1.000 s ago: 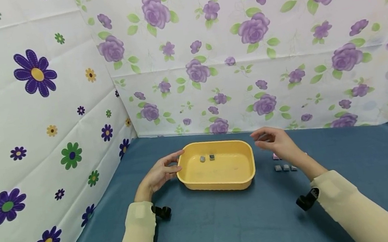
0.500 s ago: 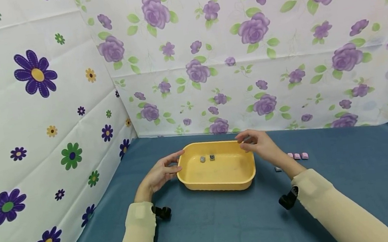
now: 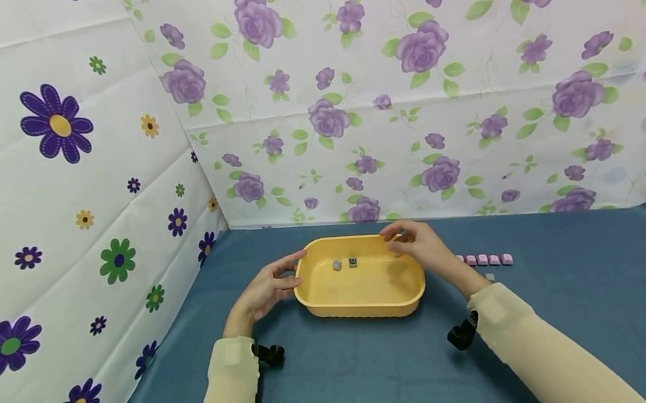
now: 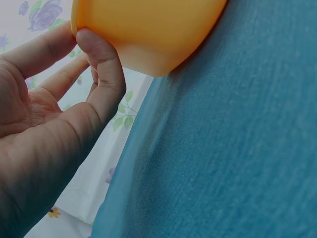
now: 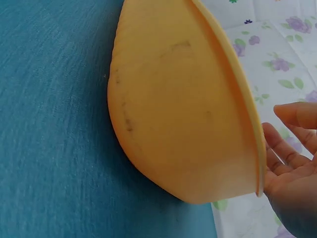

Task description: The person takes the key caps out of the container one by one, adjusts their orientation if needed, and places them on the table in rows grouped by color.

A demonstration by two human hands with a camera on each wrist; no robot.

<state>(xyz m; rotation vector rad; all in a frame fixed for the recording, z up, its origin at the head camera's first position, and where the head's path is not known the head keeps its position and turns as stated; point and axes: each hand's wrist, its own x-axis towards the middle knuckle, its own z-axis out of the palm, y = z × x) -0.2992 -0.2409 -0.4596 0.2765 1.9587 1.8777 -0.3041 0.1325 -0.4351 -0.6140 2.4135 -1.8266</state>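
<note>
A yellow plastic tray (image 3: 358, 291) rests on the blue cloth. My left hand (image 3: 267, 289) holds its left rim, thumb and fingertips pinching the edge in the left wrist view. Inside, toward the back left, lie a small grey keycap (image 3: 337, 265) and a darker square one (image 3: 353, 262) that seems to have its hollow side up. My right hand (image 3: 419, 243) is over the tray's right end with bent fingers. In the right wrist view the rim partly covers those fingers (image 5: 285, 151), and whether anything is between their tips is hidden.
Right of the tray, a row of several pink keycaps (image 3: 483, 260) lies partly behind my right forearm. A grey keycap (image 3: 489, 277) shows just past the sleeve. Floral white sheets (image 3: 290, 131) hang behind and at the left of the cloth (image 3: 345, 380).
My right hand has moved left, from beside the tray to over its right end. More of the pink row is uncovered. My left hand and the two pieces in the tray have stayed put.
</note>
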